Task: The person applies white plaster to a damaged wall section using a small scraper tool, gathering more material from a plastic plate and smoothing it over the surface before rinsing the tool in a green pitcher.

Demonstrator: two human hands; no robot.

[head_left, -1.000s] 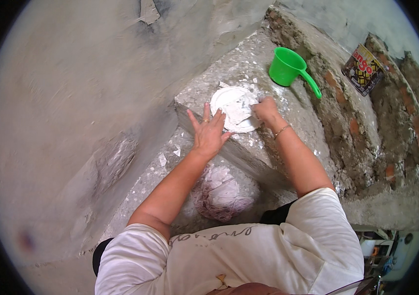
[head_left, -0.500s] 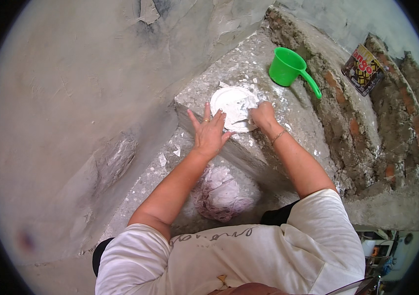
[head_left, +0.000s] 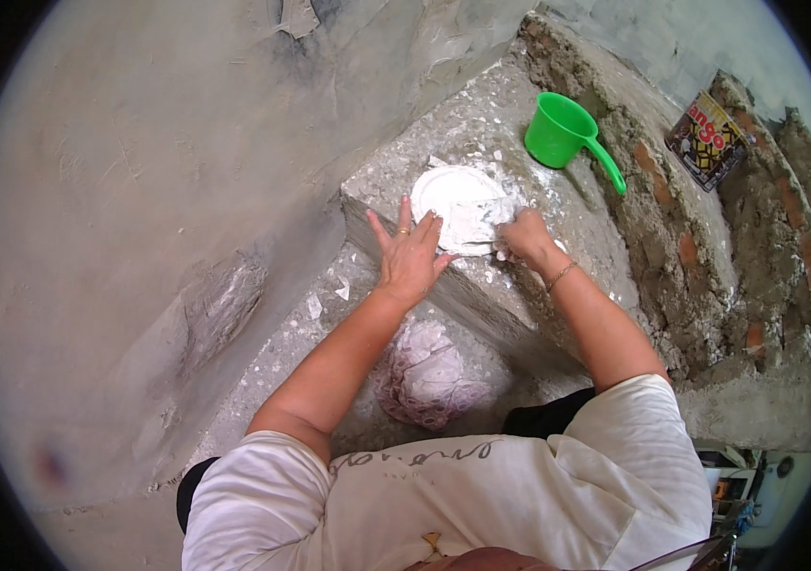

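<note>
A round white disc (head_left: pixel 444 186), shaped like a plate and coated with white paste, rests on a concrete step. My left hand (head_left: pixel 405 247) has its fingers spread, its fingertips touching the disc's near-left edge. My right hand (head_left: pixel 529 238) is closed on what looks like a flat scraper (head_left: pixel 476 217), smeared white and lying across the disc's right part; its handle is mostly hidden in the fingers. A green plastic mug (head_left: pixel 554 138) with a long handle stands beyond my right hand. A crumpled pinkish-white bundle (head_left: pixel 425 376) lies on the lower step, between my forearms.
Rough stair steps (head_left: pixel 748 266) with exposed brick and mortar rise on the right, holding a printed dark container (head_left: pixel 705 141). A plastered grey wall (head_left: pixel 120 219) fills the left. Small white flakes (head_left: pixel 339 290) are scattered on the concrete. Some household clutter shows at the lower right.
My right hand has shifted right and slightly toward me, and the flat scraper with it has moved to the disc's near-right part. My left hand has barely moved.
</note>
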